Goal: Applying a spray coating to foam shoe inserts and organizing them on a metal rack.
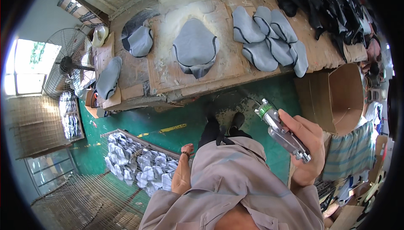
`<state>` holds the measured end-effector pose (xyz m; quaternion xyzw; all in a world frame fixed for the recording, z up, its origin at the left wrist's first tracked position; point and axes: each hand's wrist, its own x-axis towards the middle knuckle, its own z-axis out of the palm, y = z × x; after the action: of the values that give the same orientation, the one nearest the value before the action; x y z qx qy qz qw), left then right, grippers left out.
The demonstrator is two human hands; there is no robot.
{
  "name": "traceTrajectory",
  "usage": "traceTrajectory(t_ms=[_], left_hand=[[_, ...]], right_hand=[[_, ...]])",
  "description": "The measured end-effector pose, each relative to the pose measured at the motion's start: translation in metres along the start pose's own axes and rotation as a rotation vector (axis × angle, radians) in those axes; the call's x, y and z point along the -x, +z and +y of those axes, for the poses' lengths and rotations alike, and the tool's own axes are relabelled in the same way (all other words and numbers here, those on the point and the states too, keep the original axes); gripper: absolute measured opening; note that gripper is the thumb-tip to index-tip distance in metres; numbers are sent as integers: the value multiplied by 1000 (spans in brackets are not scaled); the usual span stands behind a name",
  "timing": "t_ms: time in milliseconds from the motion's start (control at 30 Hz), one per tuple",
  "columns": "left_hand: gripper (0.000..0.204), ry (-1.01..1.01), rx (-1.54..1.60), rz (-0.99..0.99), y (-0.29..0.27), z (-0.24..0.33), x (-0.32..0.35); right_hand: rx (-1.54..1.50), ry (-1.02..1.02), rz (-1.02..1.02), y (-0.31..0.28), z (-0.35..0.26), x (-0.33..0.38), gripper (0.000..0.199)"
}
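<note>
My right hand [309,141] is wrapped round a silver spray gun [284,135] with a green ring near its nozzle. The gun is raised in front of the table's right part, over the floor. My left hand [187,148] hangs low at my left side, beside a rack of grey pieces, with its fingers loosely apart and nothing visible in them. On the table ahead, a large grey shoe upper [195,45] with black trim lies flat on a cardboard sheet [158,68] marked with yellowish residue.
Several grey uppers [261,57] are grouped at the table's right, near a black pile [311,2]. Two more, a small one [141,42] and another [109,76], lie left. A cardboard box [324,99] stands right, a fan [67,63] left. Grey pieces fill the rack [143,160].
</note>
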<state>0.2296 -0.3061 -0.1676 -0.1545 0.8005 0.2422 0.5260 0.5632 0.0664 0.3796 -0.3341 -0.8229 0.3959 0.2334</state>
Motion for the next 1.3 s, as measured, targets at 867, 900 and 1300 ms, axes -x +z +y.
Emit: traceTrajectory(t_ms=[867,900,1300], left_hand=[[25,358,22,70,24,119,-16],[26,427,75,65,25,132,-15],[44,1577,-207,576,55,418,148]], right_hand=[[59,63,-54,-3,-18,9,72],[92,83,31,-4,-17,10,68],[70,150,43,-14,-5,32,64]])
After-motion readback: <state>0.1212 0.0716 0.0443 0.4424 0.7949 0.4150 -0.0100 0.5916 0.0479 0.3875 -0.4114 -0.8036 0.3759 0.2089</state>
